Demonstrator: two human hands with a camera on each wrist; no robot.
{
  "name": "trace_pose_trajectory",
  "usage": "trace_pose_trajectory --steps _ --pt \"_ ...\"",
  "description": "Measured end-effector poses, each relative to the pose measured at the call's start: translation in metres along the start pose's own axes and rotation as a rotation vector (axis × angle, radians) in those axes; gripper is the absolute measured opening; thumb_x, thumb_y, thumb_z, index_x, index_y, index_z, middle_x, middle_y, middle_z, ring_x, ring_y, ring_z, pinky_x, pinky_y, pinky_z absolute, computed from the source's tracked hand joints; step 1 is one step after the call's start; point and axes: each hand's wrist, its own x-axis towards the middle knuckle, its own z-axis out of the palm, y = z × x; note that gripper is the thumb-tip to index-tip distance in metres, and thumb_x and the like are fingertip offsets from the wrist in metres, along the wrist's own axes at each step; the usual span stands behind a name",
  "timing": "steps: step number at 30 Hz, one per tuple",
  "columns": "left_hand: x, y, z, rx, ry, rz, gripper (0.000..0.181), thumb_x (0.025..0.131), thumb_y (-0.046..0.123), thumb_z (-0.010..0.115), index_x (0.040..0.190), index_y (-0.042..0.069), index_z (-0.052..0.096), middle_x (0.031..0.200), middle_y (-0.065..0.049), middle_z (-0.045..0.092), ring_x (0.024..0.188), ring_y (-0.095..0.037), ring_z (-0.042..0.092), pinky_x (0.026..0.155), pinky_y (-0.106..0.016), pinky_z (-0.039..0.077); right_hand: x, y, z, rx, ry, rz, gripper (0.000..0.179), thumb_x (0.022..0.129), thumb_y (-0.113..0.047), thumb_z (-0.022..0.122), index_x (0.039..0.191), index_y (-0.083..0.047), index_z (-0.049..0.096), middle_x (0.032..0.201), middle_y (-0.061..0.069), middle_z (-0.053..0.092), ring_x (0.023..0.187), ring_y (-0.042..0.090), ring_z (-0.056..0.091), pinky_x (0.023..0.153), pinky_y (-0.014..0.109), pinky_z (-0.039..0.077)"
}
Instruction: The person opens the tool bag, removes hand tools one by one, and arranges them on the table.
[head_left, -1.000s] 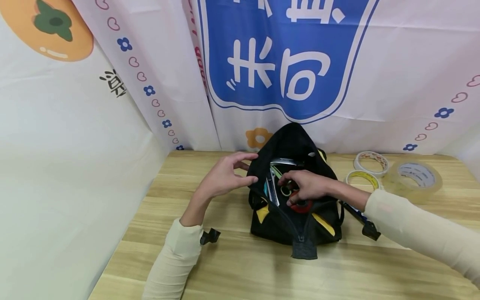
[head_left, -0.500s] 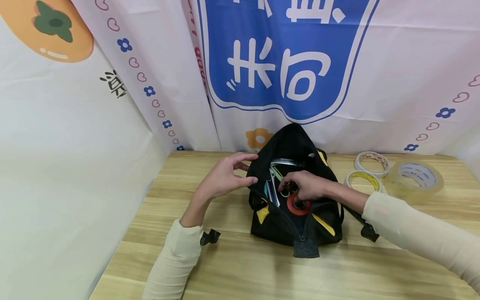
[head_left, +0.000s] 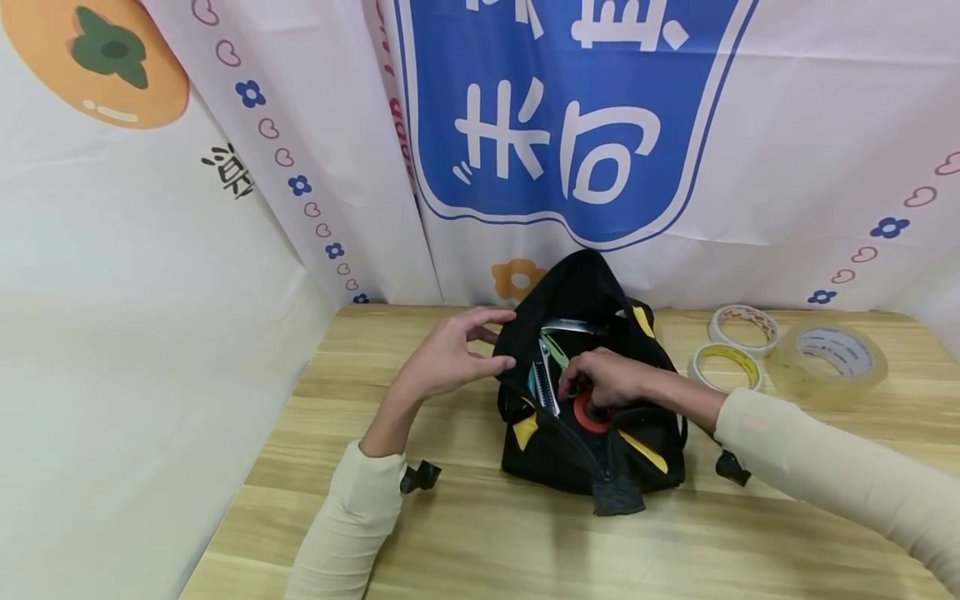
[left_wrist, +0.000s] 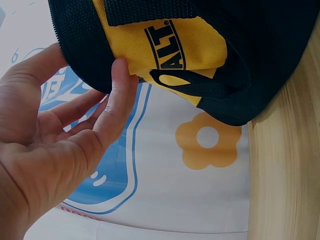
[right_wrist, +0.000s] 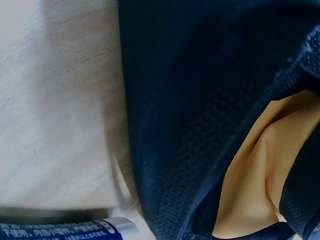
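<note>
A black tool bag (head_left: pixel 555 479) with yellow panels stands on the wooden table, its mouth spread wide. My left hand (head_left: pixel 450 354) pinches the bag's left rim; in the left wrist view the thumb lies on the yellow fabric (left_wrist: pixel 200 42) and the other fingers reach behind the edge. Down inside the bag is my right hand (head_left: pixel 611 379), fingers bent, fingertips partly hidden, so I cannot tell whether they grip anything. Around it lie a red tape roll (head_left: pixel 588 415), a utility knife (head_left: pixel 545 385), a green item (head_left: pixel 555 350) and a silver item (head_left: pixel 566 326). The right wrist view shows only the bag's side.
Right of the bag lie a white tape roll (head_left: pixel 744 329), a roll with a yellow core (head_left: pixel 726 367) and a wide clear tape roll (head_left: pixel 832 362). A dark blue tube (right_wrist: pixel 60 231) rests beside the bag. A printed cloth (head_left: pixel 480 250) hangs behind.
My right hand has shifted slightly inside the bag and its fingers have drawn in. More of the red tape roll shows than one second ago. The left hand stays on the rim.
</note>
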Motion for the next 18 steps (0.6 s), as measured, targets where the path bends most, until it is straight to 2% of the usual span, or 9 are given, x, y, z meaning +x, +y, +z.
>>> trace_pose_trajectory --steps 7,11,18 --pt "-0.001 -0.001 0.0 -0.009 0.001 0.007 0.062 0.092 0.011 0.084 0.15 0.008 0.062 0.156 -0.012 0.059 0.123 -0.033 0.071 0.091 -0.035 0.066 -0.002 -0.001 -0.009 -0.005 -0.048 0.026 0.036 0.079 0.011 0.081 0.108 -0.011 0.081 0.108 0.002 0.079 0.1 0.018 0.073 0.089 0.034 0.061" --pt "-0.001 0.0 0.0 -0.009 0.001 0.011 0.062 0.092 0.011 0.084 0.15 0.007 0.062 0.156 -0.012 0.059 0.123 -0.033 0.071 0.091 -0.034 0.066 -0.005 0.002 -0.013 -0.016 -0.031 0.047 0.038 0.079 0.008 0.084 0.112 -0.011 0.081 0.106 0.002 0.078 0.098 0.017 0.072 0.088 0.034 0.06" --pt "-0.002 0.001 0.0 -0.012 0.002 0.007 0.062 0.092 0.009 0.084 0.15 0.007 0.062 0.156 -0.012 0.059 0.124 -0.034 0.07 0.092 -0.035 0.066 -0.007 0.007 -0.009 -0.035 0.006 0.033 0.038 0.077 0.006 0.087 0.111 -0.009 0.079 0.104 0.004 0.073 0.094 0.017 0.067 0.083 0.029 0.055"
